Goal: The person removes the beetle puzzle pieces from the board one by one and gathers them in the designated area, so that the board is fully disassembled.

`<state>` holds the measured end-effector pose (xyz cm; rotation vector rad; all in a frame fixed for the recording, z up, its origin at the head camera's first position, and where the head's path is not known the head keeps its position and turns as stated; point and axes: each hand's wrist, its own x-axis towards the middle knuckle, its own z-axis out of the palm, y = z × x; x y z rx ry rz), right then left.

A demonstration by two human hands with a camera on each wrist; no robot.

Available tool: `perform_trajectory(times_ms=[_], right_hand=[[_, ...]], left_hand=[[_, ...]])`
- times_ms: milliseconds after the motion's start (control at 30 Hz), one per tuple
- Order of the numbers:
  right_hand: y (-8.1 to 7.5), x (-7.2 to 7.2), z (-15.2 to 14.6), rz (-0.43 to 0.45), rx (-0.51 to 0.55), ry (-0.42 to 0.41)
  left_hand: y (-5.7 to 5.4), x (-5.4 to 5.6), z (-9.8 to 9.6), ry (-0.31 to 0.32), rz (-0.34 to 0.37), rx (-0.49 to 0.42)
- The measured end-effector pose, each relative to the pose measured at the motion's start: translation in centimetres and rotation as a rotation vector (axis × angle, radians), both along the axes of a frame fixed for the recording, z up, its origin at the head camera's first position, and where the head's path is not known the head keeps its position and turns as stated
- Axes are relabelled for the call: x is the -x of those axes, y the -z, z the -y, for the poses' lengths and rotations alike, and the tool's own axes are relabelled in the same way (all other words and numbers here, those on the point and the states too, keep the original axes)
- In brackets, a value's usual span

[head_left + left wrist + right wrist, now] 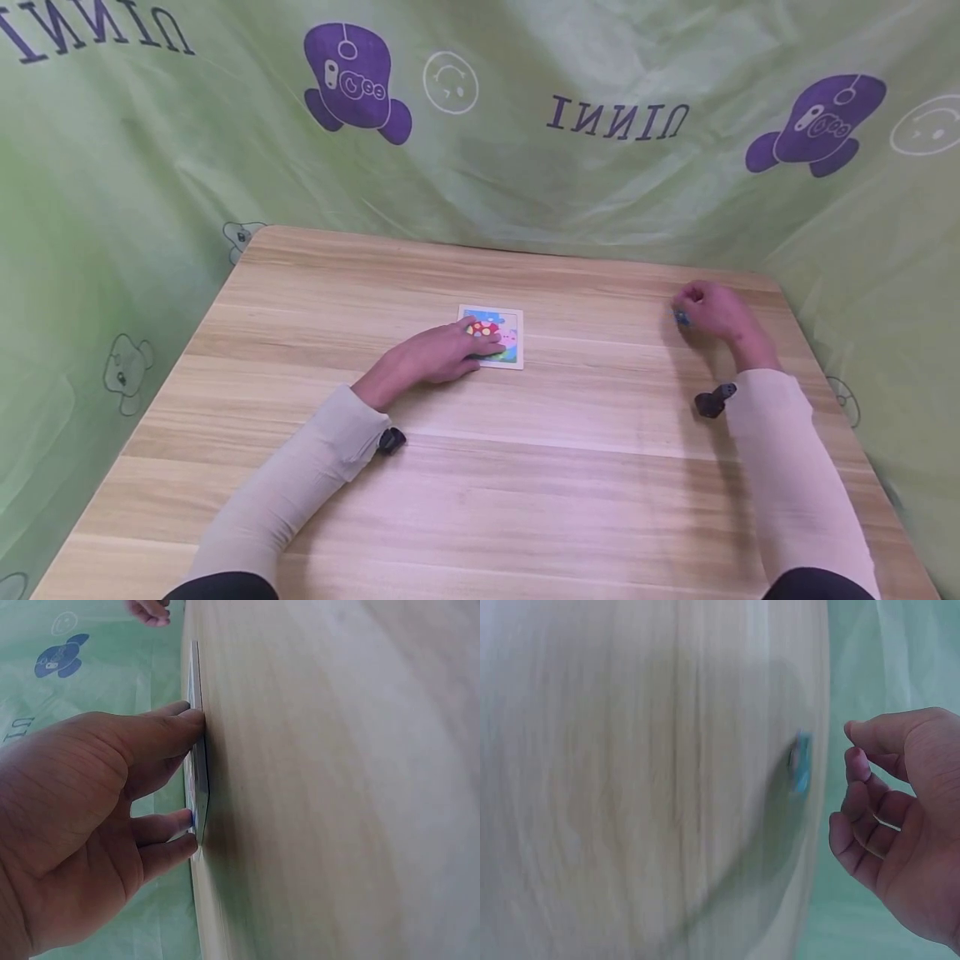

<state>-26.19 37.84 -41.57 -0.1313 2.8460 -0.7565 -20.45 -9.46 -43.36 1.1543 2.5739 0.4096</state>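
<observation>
A small square picture puzzle (512, 333) in a pale frame lies flat on the table, showing a red spotted shape and a pink figure. My left hand (442, 354) rests on it with fingers spread over its left part, covering some of the picture. In the left wrist view the thumb touches the puzzle's near edge. Toward the table's back right corner, my right hand (716, 312) hovers over a small blue piece (802, 763), which looks blurred. The right fingers are loosely curled, with thumb and index tip close together. A gap separates them from the piece.
The wooden table (480, 492) has its back edge just beyond both hands. Behind it and along the sides hangs a green printed curtain (517, 175). A small black device (712, 402) is at the right wrist, another black device (392, 441) at the left.
</observation>
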Motion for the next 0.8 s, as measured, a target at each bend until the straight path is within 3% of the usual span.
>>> perform_trajectory(times_ms=[267,800], right_hand=[[-0.1,0.2,4.2,-0.089,-0.001,-0.138],[-0.6,-0.3,13.8,-0.136,0.062,-0.366]], left_hand=[[0.0,0.0,0.0,0.014,-0.015,0.003],[-0.1,0.1,-0.1,-0.005,0.013,0.001]])
